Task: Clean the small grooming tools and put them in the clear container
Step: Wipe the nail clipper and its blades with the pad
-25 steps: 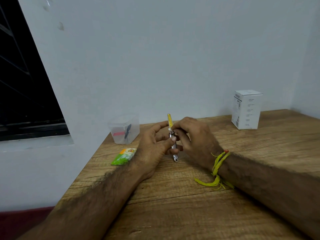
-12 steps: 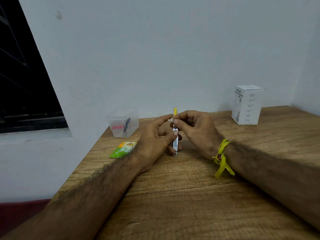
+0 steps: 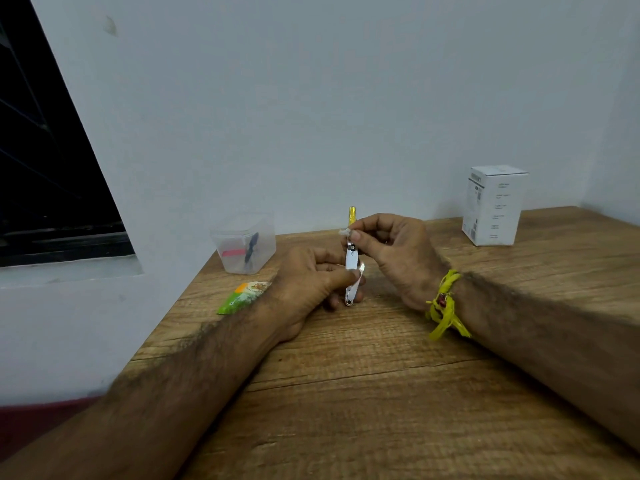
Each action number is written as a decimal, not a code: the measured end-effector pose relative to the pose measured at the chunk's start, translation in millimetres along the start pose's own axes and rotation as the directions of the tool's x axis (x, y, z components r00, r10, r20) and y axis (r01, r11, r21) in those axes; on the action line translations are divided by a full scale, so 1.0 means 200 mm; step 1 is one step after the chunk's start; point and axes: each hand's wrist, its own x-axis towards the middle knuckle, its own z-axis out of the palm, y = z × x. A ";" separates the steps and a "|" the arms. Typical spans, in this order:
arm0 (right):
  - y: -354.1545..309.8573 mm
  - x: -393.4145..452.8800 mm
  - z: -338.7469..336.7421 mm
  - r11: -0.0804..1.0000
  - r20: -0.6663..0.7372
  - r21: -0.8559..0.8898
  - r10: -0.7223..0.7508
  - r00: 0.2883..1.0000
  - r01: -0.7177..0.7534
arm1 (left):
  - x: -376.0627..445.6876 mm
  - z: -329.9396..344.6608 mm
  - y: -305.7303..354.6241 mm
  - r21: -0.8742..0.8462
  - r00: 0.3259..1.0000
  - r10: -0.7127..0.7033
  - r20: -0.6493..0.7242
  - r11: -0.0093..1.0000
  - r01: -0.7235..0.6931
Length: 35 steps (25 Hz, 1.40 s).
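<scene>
Head cam: nail clipper (image 3: 351, 271) upright between both hands over the wooden table (image 3: 381, 393), lower half gripped by left hand (image 3: 311, 285), right hand (image 3: 394, 251) pinching a white scrap (image 3: 343, 232) at its top end. Yellow tip (image 3: 352, 215) poking up behind. Versus half a second back, right hand slightly higher. Clear container (image 3: 244, 242) far left, holding pink and dark tools. Green packet (image 3: 242, 296) in front of it, white box (image 3: 493, 204) far right.
</scene>
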 end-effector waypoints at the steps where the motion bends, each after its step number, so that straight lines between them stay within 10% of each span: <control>1: 0.00 0.00 0.01 1.000 0.001 -0.014 -0.013 1.000 0.013 | 0.00 0.01 0.00 0.012 1.000 0.007 -0.019 1.000 -0.007; 21: -0.07 0.07 -0.05 0.997 -0.081 0.031 -0.064 0.995 0.067 | -0.06 0.03 0.10 0.164 0.980 0.041 0.196 0.984 -0.074; 28: -0.09 0.11 -0.11 0.991 -0.036 0.132 0.019 0.999 -0.014 | -0.07 -0.01 0.11 0.128 0.817 -0.100 0.568 0.991 0.032; 35: -0.05 0.08 -0.04 0.978 -0.086 0.193 0.095 0.992 -0.077 | -0.07 0.00 0.08 -0.041 0.939 -0.060 0.339 0.996 0.079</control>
